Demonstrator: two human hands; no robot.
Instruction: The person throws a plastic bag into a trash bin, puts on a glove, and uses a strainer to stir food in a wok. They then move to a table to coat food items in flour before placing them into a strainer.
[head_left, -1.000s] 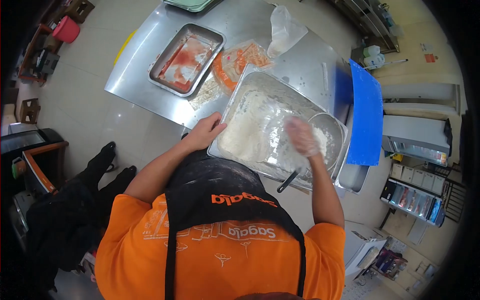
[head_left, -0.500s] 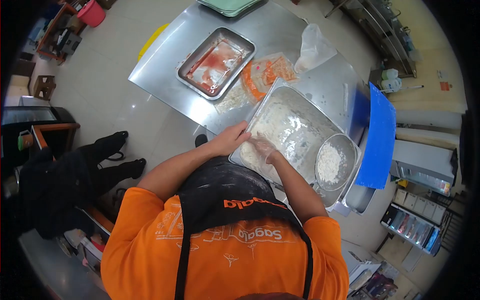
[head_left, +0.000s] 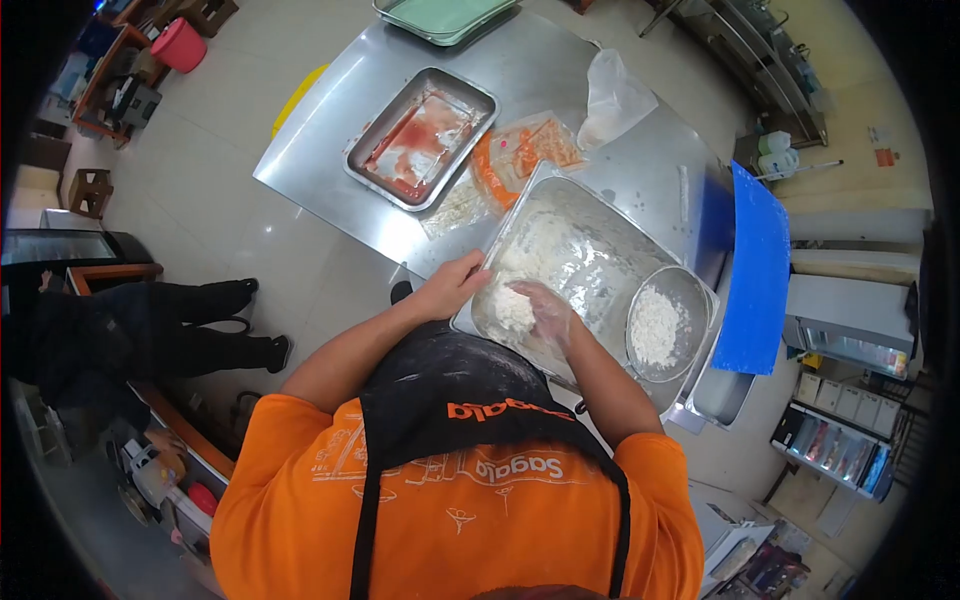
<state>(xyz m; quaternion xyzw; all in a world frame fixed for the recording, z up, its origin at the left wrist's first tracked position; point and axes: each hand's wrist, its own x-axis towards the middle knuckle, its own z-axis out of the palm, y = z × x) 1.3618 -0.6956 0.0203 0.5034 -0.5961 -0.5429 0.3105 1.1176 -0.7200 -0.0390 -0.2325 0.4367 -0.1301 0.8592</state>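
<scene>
A deep rectangular metal pan (head_left: pixel 600 225) sits tilted at the table's near edge, its floor dusted with white powder that looks like flour. My left hand (head_left: pixel 452 286) is closed on the pan's left corner. Inside the pan, my right hand (head_left: pixel 548 312), in a clear plastic glove, is beside a small heap of flour (head_left: pixel 512 308). Its fingers are extended and slightly curved, touching the heap. At the pan's right end rests a round mesh sieve (head_left: pixel 632 320) holding more flour (head_left: pixel 658 330).
On the steel table (head_left: pixel 330 150) are a shallow tray with reddish liquid (head_left: pixel 420 140), an orange-printed plastic bag (head_left: pixel 525 150), a clear bag (head_left: pixel 612 100) and a green-lined tray (head_left: pixel 450 15). A blue board (head_left: pixel 752 270) stands right. Another person in black (head_left: pixel 130 330) is at left.
My right hand has shifted right and drawn back from the pan's left corner, exposing the flour heap. My left hand stays on the rim. The person in black has moved slightly.
</scene>
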